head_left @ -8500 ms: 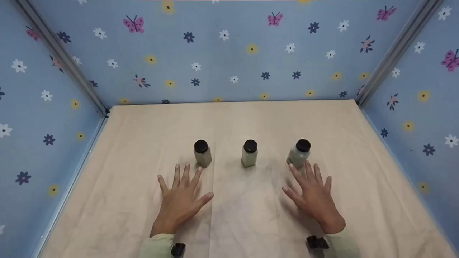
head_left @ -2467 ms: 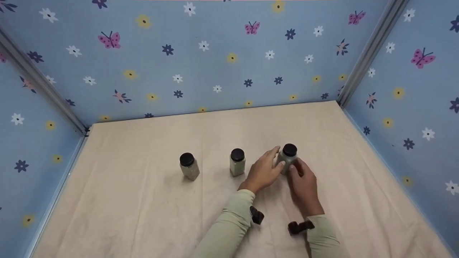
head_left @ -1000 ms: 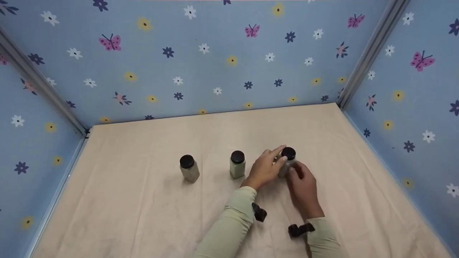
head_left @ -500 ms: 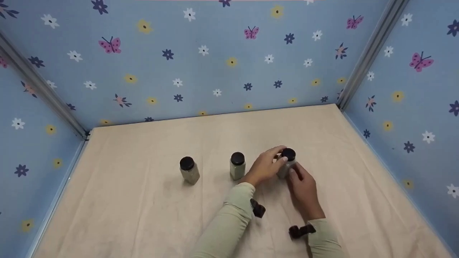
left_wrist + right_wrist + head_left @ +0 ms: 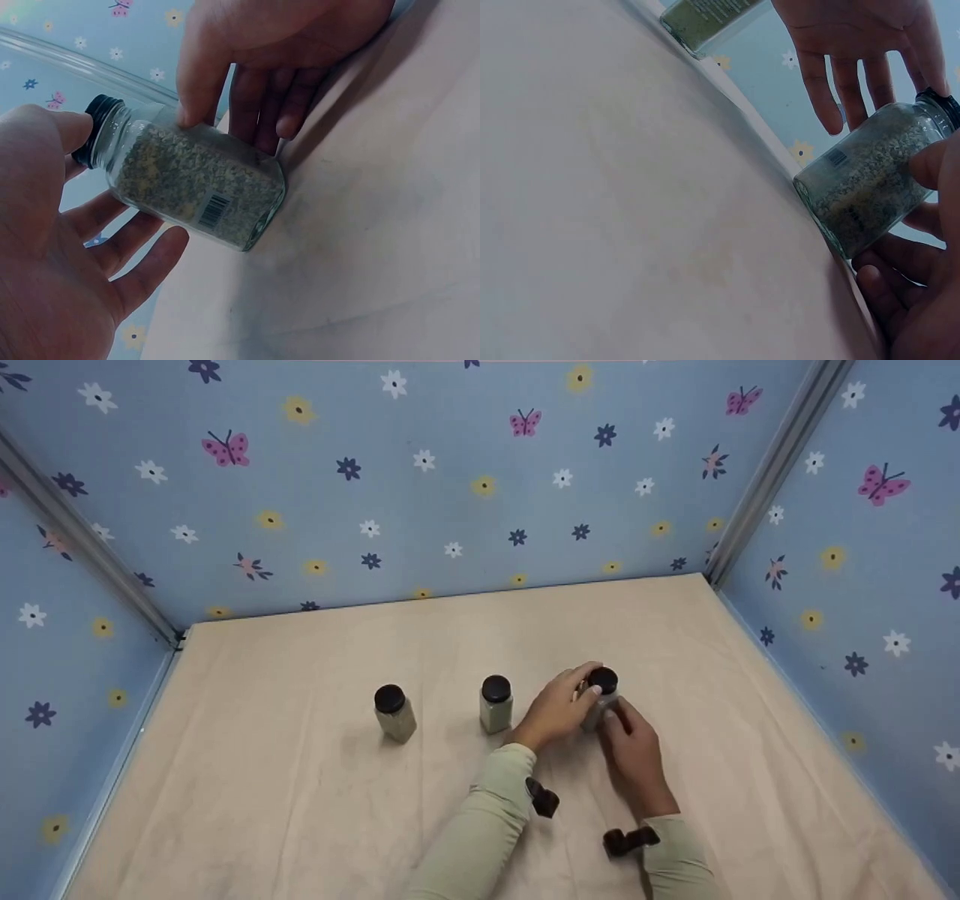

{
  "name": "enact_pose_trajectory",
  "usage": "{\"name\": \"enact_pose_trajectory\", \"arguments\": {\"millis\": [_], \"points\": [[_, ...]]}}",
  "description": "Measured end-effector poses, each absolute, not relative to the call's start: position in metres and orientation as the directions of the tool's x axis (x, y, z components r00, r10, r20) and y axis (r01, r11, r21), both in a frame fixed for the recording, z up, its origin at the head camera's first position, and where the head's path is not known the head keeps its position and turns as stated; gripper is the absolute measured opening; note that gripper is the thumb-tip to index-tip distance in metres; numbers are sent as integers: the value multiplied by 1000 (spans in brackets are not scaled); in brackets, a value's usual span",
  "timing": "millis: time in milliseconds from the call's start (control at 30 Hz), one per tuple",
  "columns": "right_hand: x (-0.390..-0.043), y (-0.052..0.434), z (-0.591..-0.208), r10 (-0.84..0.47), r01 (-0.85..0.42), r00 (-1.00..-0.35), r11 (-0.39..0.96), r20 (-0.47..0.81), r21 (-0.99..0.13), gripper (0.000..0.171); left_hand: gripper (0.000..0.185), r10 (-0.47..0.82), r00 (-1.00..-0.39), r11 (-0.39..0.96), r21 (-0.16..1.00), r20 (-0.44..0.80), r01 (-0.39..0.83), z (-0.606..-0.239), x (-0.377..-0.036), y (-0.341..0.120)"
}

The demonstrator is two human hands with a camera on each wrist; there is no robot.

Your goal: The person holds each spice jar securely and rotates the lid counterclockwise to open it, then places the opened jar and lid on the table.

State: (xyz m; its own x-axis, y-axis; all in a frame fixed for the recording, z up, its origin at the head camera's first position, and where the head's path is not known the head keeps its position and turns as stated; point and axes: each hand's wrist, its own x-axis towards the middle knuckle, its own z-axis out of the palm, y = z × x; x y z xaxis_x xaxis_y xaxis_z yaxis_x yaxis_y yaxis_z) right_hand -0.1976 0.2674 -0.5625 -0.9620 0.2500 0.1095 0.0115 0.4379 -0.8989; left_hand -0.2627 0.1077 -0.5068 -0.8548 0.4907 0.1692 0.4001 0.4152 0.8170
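A clear glass spice jar (image 5: 598, 718) with a black screw lid (image 5: 604, 680) stands at the right of three jars. Coarse dried flakes and a small barcode show through its glass (image 5: 191, 180) in the left wrist view. My left hand (image 5: 551, 711) pinches the lid from the left, thumb on its near side, its other fingers spread beside the glass. Around the lower body, my right hand (image 5: 637, 746) holds the jar from the right, with its thumb (image 5: 931, 165) against the glass. The base appears to rest on the cloth.
A second jar (image 5: 496, 709) with pale green contents stands just left of my left hand. Farther left is a third, brownish jar (image 5: 396, 718), black-lidded too. Beige cloth (image 5: 300, 795) covers the table, enclosed by blue patterned walls (image 5: 420, 502) at back and sides.
From lying spread on the cloth, both hands have come together at the right jar and taken hold. My left thumb has since risen to the lid. The other two jars stay put.
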Motion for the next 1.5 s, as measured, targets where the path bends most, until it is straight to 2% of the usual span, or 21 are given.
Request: {"name": "enact_pose_trajectory", "arguments": {"millis": [200,367,600,833,1267,1500], "points": [[-197,267,-561,250,24,-964,440,96,-898,54,46,452,-879,458,805,154,377,-506,-258,111],[-197,267,-560,252,30,-964,431,88,-902,54,45,461,-873,492,773,158,400,-504,-260,111],[-197,266,-561,258,28,-962,409,86,-912,54,38,483,-858,483,764,176,428,-502,-263,109],[-196,266,-560,256,19,-962,420,98,-907,54,29,450,-864,456,774,225,439,-506,-260,110],[-197,265,-559,255,18,-961,451,110,-893,51,36,390,-895,475,786,216,396,-507,-256,112],[-198,265,-561,260,30,-961,445,97,-895,51,50,397,-902,474,803,172,362,-506,-256,111]]}}
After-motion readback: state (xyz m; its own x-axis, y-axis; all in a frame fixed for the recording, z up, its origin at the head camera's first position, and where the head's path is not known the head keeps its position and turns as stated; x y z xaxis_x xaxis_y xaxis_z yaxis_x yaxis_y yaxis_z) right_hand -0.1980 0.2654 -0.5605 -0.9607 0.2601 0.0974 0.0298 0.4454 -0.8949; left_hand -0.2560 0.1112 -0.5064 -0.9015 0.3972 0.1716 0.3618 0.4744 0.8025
